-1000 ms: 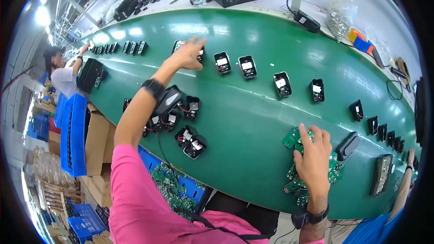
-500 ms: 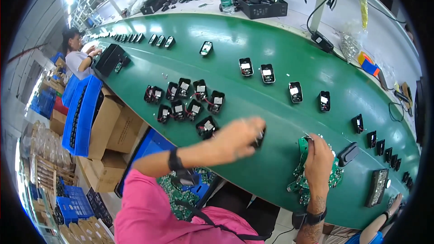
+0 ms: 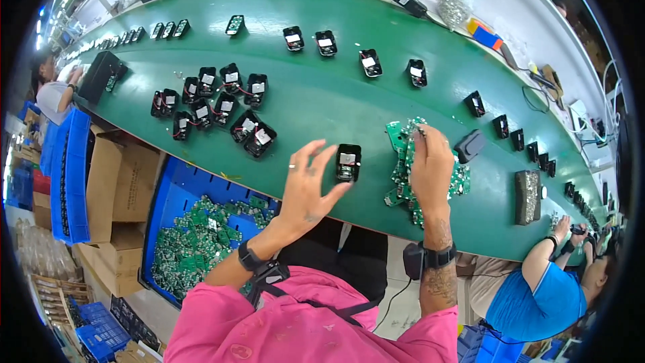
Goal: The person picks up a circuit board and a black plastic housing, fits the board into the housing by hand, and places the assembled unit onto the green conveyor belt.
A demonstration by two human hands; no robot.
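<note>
An open black plastic housing (image 3: pixel 348 163) stands on the green bench in front of me, with a white block and a small circuit board inside. My left hand (image 3: pixel 304 191) is just left of it, fingers spread and nothing in them. My right hand (image 3: pixel 431 168) reaches over a loose pile of green circuit boards (image 3: pixel 401 171). Its thumb and fingertips are pinched together at the pile's far side; what they hold is too small and covered to name. Several similar housings (image 3: pixel 257 90) with red wires are grouped to the left.
A dark rounded case (image 3: pixel 470 146) and a speckled block (image 3: pixel 527 197) lie to the right. More housings (image 3: pixel 370 63) line the far side of the bench. A blue bin (image 3: pixel 149 238) of circuit boards is at lower left. Co-workers sit at both ends, one in a blue shirt (image 3: pixel 537 299).
My left hand, blurred over a black housing before, has opened and is off the housing, which stands on the bench. The view has shifted right and nearer. My right hand stays pinched at the boards.
</note>
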